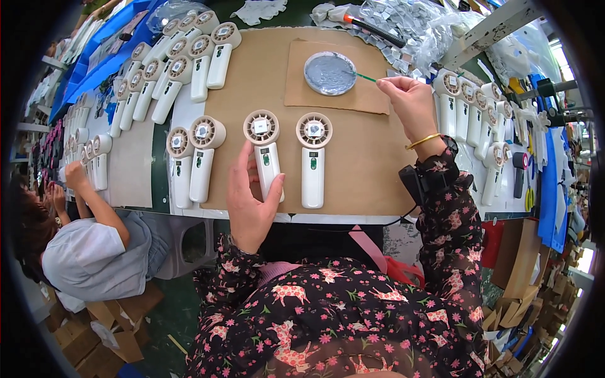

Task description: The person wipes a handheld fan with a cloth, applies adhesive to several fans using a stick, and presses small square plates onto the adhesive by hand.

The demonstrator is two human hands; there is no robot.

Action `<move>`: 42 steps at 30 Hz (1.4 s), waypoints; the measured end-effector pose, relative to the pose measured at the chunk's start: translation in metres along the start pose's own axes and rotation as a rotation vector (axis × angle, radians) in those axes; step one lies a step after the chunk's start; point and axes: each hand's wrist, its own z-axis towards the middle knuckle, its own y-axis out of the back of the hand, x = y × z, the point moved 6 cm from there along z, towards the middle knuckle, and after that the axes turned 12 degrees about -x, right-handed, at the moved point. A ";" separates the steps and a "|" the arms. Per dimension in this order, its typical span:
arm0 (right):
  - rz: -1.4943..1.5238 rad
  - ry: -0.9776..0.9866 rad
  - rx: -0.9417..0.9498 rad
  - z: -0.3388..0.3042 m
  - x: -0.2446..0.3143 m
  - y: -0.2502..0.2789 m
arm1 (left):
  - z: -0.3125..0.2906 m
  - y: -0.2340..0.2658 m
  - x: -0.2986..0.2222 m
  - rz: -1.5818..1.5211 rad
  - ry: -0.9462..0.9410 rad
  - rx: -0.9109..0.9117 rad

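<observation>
My left hand (251, 195) grips the white handle of a handheld fan (261, 128) with a beige round head, its thumb and fingers on either side. A pale square with a small mark sits at that fan's centre. Between the fingertips of my right hand (409, 104) is a thin green stick (366, 77), its tip in grey paste (329, 73) that fills a round shallow dish. Just right of the held fan lies another handheld fan (312, 160), a grey smear on its square centre. Two more fans (200, 157) lie to the left.
The dish rests on a cardboard piece (302, 94) atop brown paper. Many fans stand in rows at left (167, 75) and right (469, 110). A marker (375, 30) and small grey squares (391, 57) lie at the back. A co-worker (94, 246) sits at left.
</observation>
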 end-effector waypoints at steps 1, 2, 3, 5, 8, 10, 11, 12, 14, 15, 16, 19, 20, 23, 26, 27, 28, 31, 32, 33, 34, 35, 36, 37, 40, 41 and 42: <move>0.021 -0.016 0.013 0.000 -0.002 -0.001 | 0.000 0.000 0.001 0.001 -0.002 -0.001; 0.043 -0.033 0.025 0.001 -0.003 -0.001 | -0.001 0.000 0.002 0.002 -0.004 -0.001; 0.064 -0.050 0.037 0.001 -0.005 -0.001 | -0.001 -0.001 0.002 0.003 -0.006 -0.001; 0.078 -0.061 0.043 0.001 -0.009 -0.002 | -0.001 -0.001 0.003 0.001 -0.010 -0.002; 0.106 -0.083 0.059 0.001 -0.014 -0.006 | 0.000 -0.002 0.003 -0.002 -0.015 -0.005; 0.116 -0.082 0.063 0.001 -0.014 -0.007 | 0.001 -0.004 0.002 0.002 -0.038 -0.002; 0.121 -0.082 0.065 0.001 -0.015 -0.008 | 0.001 -0.005 0.001 0.003 -0.049 0.000; 0.122 -0.081 0.065 0.002 -0.015 -0.009 | 0.001 -0.005 0.001 0.004 -0.050 -0.001; 0.140 -0.093 0.095 0.002 -0.015 -0.014 | 0.001 -0.005 0.002 -0.001 -0.057 -0.002; 0.149 -0.100 0.109 0.002 -0.014 -0.015 | 0.001 -0.005 0.003 -0.004 -0.060 -0.002; 0.149 -0.099 0.109 0.002 -0.014 -0.016 | 0.000 -0.006 0.005 -0.004 -0.061 -0.003; 0.206 -0.166 0.144 -0.001 -0.011 -0.020 | 0.000 -0.007 0.009 -0.042 -0.067 -0.024; 0.205 -0.166 0.145 -0.001 -0.011 -0.019 | 0.000 -0.007 0.010 -0.042 -0.066 -0.024; 0.289 -0.256 0.181 -0.003 -0.010 -0.021 | 0.001 -0.006 0.008 0.005 -0.141 -0.048; 0.320 -0.248 0.164 -0.005 -0.001 -0.013 | 0.000 -0.005 0.009 0.010 -0.144 -0.057; 0.334 -0.244 0.150 -0.006 0.002 -0.010 | 0.000 -0.006 0.008 0.009 -0.147 -0.057; 0.333 -0.244 0.148 -0.005 0.002 -0.010 | 0.000 -0.006 0.008 0.007 -0.147 -0.056; 0.070 -0.013 -0.006 0.000 0.008 -0.003 | 0.000 -0.006 0.007 0.032 -0.148 -0.052; 0.070 -0.013 -0.005 0.000 0.007 -0.003 | 0.000 -0.006 0.007 0.032 -0.147 -0.053; 0.042 0.014 -0.020 0.000 0.007 -0.003 | 0.000 -0.006 0.006 0.028 -0.143 -0.052; 0.014 0.042 -0.036 0.000 0.007 -0.002 | 0.000 -0.006 0.006 0.023 -0.138 -0.050; -0.013 0.069 -0.050 0.000 0.008 -0.002 | 0.000 -0.006 0.006 0.019 -0.133 -0.049; -0.013 0.068 -0.049 -0.001 0.007 -0.002 | 0.000 -0.006 0.006 0.020 -0.132 -0.049; -0.061 0.074 -0.058 -0.003 0.012 -0.001 | 0.001 -0.006 0.005 0.018 -0.138 -0.053; -0.156 0.086 -0.074 -0.007 0.019 0.000 | 0.001 -0.006 0.004 0.013 -0.150 -0.060; -0.155 0.092 -0.070 -0.006 0.018 -0.002 | 0.001 -0.005 0.004 0.018 -0.146 -0.061; -0.155 0.099 -0.067 -0.005 0.016 -0.002 | 0.000 -0.005 0.004 0.021 -0.144 -0.062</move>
